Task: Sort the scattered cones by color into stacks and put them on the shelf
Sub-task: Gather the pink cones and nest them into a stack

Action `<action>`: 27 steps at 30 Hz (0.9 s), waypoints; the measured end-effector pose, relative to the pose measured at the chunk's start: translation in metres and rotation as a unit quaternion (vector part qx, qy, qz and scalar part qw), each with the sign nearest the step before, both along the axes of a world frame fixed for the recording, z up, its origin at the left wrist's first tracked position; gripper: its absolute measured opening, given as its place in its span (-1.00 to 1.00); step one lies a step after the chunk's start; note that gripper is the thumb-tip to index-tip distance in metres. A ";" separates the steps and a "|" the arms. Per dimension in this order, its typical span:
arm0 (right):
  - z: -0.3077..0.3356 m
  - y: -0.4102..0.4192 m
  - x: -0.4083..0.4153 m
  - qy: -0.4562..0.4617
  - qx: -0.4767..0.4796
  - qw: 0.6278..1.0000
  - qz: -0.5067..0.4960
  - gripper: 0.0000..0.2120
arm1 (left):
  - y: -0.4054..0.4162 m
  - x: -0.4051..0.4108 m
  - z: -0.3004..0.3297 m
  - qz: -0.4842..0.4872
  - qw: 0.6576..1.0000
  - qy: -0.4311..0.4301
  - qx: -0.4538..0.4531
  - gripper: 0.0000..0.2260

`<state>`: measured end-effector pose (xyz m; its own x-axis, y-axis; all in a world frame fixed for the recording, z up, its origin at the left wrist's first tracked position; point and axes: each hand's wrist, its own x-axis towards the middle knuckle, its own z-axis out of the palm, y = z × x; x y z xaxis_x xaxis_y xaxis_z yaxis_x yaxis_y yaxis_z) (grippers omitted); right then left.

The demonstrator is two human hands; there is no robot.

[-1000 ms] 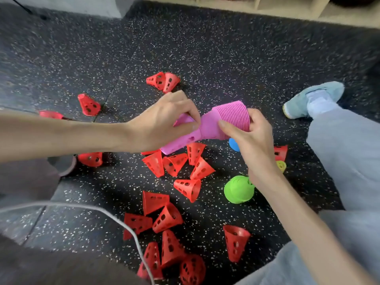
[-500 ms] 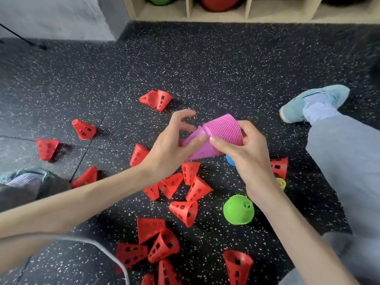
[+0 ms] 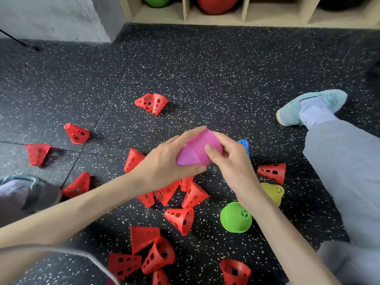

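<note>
Both hands hold a stack of pink cones (image 3: 196, 150) above the floor at the middle of the view. My left hand (image 3: 167, 161) wraps the narrow tip end, and my right hand (image 3: 230, 161) grips the wide ribbed end. Several red cones (image 3: 181, 220) lie scattered on the dark speckled floor below and to the left. A green cone (image 3: 235, 218), a yellow cone (image 3: 274, 192) and a blue cone (image 3: 244, 146) lie to the right of my hands. The wooden shelf (image 3: 244, 16) runs along the top edge.
My right leg in grey trousers with a pale blue shoe (image 3: 308, 106) stretches along the right side. My other shoe (image 3: 28, 191) is at the left edge. Green (image 3: 156, 1) and red (image 3: 216, 4) balls sit in the shelf compartments. A grey wall corner (image 3: 82, 17) stands top left.
My left hand has slid from beside the stack onto its tip, pushing the stack shorter. The view has tilted up, showing more of the shelf.
</note>
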<state>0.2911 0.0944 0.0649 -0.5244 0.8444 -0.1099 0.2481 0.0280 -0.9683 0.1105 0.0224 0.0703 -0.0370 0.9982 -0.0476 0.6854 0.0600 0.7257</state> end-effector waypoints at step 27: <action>0.004 0.060 0.029 -0.204 0.056 0.973 0.092 -0.60 | 0.112 -0.010 -0.060 -0.092 0.953 0.165 -0.236 -0.27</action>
<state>0.3198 0.1546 0.0689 -0.6004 0.7587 -0.2528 0.5914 0.2085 -0.7790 0.1004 0.1348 0.0106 0.0461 0.8590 -0.5099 0.9021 0.1834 0.3905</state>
